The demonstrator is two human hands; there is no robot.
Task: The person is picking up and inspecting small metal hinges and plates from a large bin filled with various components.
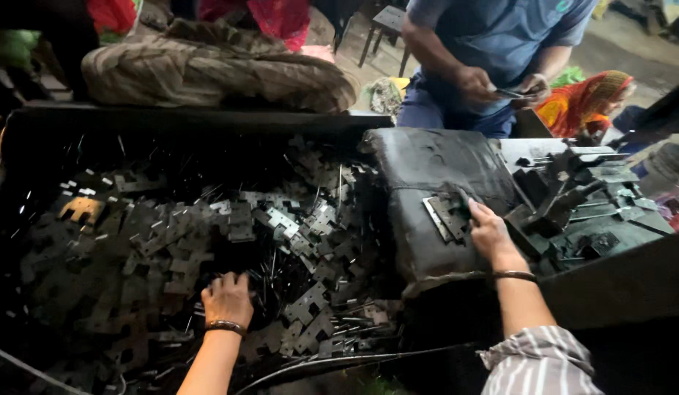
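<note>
- The left hand [226, 298] lay knuckles-up in the heap of flat metal pieces [208, 241], fingers curled down among the dark cross-shaped plates; whether they pinched one could not be told.
- That heap filled a wide black bin [54, 132], its pieces grey and dull, a few catching light near the middle.
- The right hand [489, 232] rested on a small stack of plates [447, 216], fingertips pressing its edge, the grip narrow and touching rather than closed around it.
- The stack sat on a dark padded block [427, 168] just right of the heap.
- Past the block, a tray of blackened metal parts [573, 205] stood near the right wrist.
- Behind the bin, a striped grey-brown sack [215, 69] lay bulging, unmarked.
- A person in a blue shirt [500, 29] sat beyond, holding a thin plate in both hands.
- An orange-red patterned cloth [584, 99] showed at the far right.
</note>
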